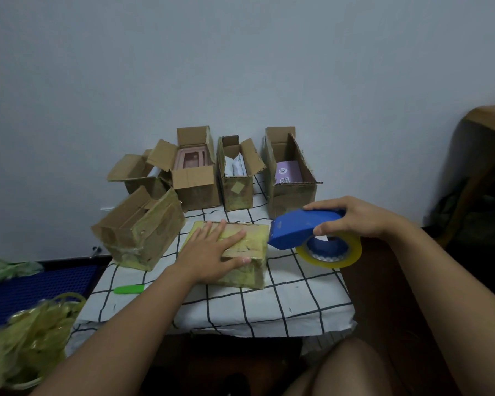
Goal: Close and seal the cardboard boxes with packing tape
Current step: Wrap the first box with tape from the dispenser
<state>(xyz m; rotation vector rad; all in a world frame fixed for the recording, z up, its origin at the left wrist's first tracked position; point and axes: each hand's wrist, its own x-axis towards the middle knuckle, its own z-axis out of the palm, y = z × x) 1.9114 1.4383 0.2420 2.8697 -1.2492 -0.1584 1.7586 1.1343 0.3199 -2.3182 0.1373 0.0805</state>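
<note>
A small closed cardboard box [252, 238], covered in yellowish tape, lies on the checked tablecloth [283, 304] in front of me. My left hand [215, 252] presses flat on its top with straight fingers. My right hand [352, 218] grips a blue tape dispenser [297, 230] holding a roll of clear yellowish tape [335, 252]. The dispenser's front edge meets the box's right end.
Several open cardboard boxes stand at the back by the wall: one with a pink item [192, 172], one with white packets [236, 178], one with a purple carton [290, 178]. A taped box [140, 230] lies at left. A green cutter [129, 289] and a heap of used tape [32, 332] are nearby.
</note>
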